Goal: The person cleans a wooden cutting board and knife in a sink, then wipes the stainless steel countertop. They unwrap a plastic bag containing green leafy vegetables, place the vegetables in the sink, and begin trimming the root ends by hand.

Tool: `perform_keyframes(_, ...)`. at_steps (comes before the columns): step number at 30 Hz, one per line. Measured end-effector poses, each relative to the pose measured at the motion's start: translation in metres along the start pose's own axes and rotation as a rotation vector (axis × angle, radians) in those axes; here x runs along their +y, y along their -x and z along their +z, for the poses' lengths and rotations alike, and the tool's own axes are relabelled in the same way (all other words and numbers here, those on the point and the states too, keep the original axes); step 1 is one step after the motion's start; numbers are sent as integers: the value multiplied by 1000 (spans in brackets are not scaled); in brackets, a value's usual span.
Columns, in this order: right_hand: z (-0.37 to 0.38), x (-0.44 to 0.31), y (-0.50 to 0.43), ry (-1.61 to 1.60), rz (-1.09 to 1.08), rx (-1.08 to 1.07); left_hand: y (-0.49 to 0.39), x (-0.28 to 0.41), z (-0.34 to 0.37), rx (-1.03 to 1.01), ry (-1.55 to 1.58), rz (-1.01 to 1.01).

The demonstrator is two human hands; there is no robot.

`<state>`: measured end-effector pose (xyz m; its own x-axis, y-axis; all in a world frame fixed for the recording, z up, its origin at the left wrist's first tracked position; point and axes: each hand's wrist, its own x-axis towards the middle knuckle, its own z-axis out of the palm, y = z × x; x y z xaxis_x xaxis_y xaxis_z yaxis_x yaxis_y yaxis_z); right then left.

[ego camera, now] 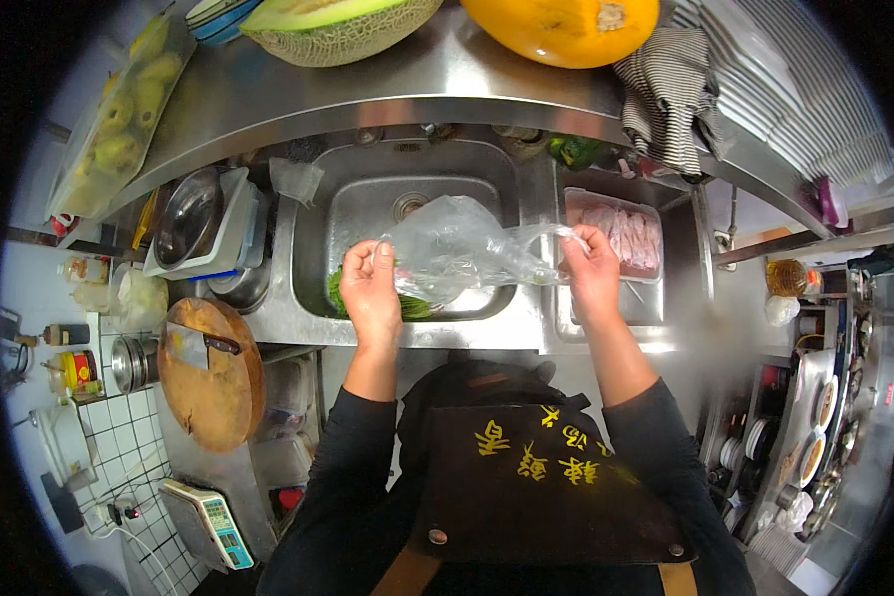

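A clear plastic bag (454, 242) is stretched between my two hands above a stainless steel sink basin (350, 197). My left hand (372, 290) pinches one side of it between thumb and fingers. On the other side, my right hand (592, 272) grips the bag's twisted end. Leafy green vegetables (415, 307) lie in the basin, partly hidden by my left hand and the bag. Behind my right hand, a clear plastic tub (659, 268) of pale pink raw meat (622, 235) sits in the right-hand basin. Whether the bag holds anything is hard to tell.
A round wooden chopping board (216, 402) with a cleaver (194, 345) stands at left, above a digital scale (220, 525). Stacked tubs and a metal bowl (186, 216) flank the sink. A steel shelf (447, 78) crosses ahead, bearing a cut melon (335, 37), an orange squash (566, 30) and a striped cloth (667, 89).
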<state>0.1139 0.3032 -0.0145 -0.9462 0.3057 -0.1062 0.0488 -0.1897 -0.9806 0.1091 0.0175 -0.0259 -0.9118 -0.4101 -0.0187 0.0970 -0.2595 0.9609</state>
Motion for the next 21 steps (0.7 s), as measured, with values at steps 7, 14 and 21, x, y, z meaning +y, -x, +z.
perform_keyframes(7, 17, -22, 10, -192, -24, -75, 13, 36, 8, -126, 17, -43)
perform_keyframes(14, 5, 32, 3, 256, -125, -111, 6, -18, -22, -261, -89, 30)
perform_keyframes(21, 6, 102, -8, 792, 105, -320, -31, -107, -62, -191, -782, -43)
